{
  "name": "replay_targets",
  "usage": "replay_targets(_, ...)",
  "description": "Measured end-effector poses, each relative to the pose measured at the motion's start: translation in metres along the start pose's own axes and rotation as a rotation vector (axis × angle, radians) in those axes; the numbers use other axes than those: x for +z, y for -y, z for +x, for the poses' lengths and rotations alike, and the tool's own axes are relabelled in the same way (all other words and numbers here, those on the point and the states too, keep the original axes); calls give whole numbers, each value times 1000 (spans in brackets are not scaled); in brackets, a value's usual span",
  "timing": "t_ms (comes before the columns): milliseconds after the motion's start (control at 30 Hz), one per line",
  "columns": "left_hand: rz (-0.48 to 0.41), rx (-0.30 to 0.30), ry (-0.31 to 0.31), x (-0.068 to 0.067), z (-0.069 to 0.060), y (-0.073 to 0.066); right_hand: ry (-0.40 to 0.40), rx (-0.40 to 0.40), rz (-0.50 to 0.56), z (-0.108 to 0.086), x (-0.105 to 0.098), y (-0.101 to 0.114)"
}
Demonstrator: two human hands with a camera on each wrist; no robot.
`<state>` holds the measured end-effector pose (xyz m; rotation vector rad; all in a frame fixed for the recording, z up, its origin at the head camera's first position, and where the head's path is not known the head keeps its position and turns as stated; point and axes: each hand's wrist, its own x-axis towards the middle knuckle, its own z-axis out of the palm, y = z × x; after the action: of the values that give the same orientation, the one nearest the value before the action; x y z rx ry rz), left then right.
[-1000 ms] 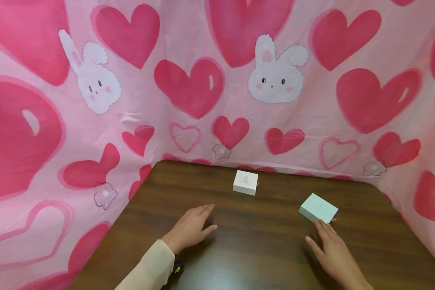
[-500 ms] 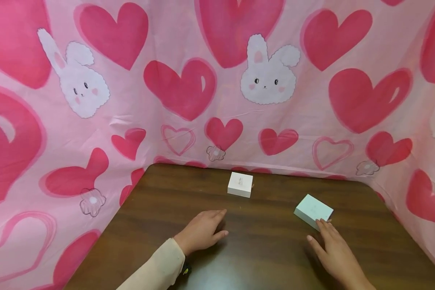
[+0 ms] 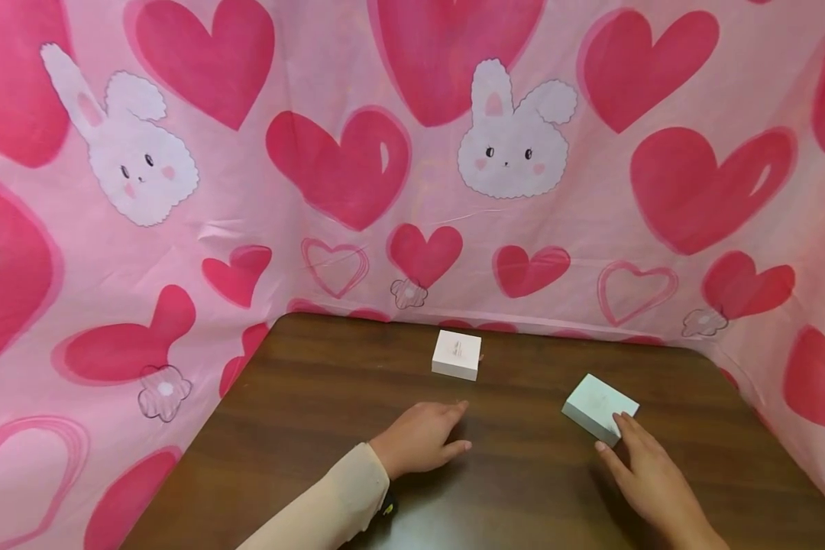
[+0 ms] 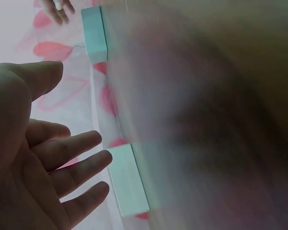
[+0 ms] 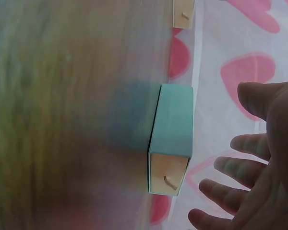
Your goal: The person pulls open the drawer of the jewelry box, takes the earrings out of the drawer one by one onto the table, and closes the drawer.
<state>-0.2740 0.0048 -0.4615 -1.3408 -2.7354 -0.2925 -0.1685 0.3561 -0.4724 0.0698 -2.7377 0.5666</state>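
A pale mint box [image 3: 600, 405] lies angled on the right half of the table. My right hand [image 3: 649, 470] reaches toward it with fingers extended, overlapping its near right corner in the head view. In the right wrist view a gap shows between those fingers and the box [image 5: 173, 122]; its peach end [image 5: 163, 172] carries a small tab. A white box [image 3: 457, 354] with small dark print on top sits farther back, near the middle. In front of it hovers my left hand [image 3: 422, 438], fingers relaxed, holding nothing. The left wrist view shows its loosely bent fingers apart from the boxes.
Both boxes rest on a dark brown wooden table [image 3: 330, 382]. A pink cloth [image 3: 577, 229] printed with hearts and rabbits hangs behind the table and along its sides. A dark wrist strap [image 3: 388, 504] shows under the left sleeve [image 3: 344, 489].
My left hand has moved right across the table, toward the space between the boxes. The right hand has shifted slightly right. The boxes look unmoved, while the head view has turned a little.
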Motion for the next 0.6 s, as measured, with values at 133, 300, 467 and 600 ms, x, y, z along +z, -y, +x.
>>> replay_targets(133,-21,-1,11,2,12,-4,21,22,8,4,-2,-7)
replay_targets(300,-52,7,29,4,26,-10,51,64,14,9,-4,-15)
replay_targets(467,-66,29,38,13,39,-15,104,118,15,12,-9,-21)
replay_targets(600,-61,45,46,16,51,-22,94,124,18,15,-11,-27)
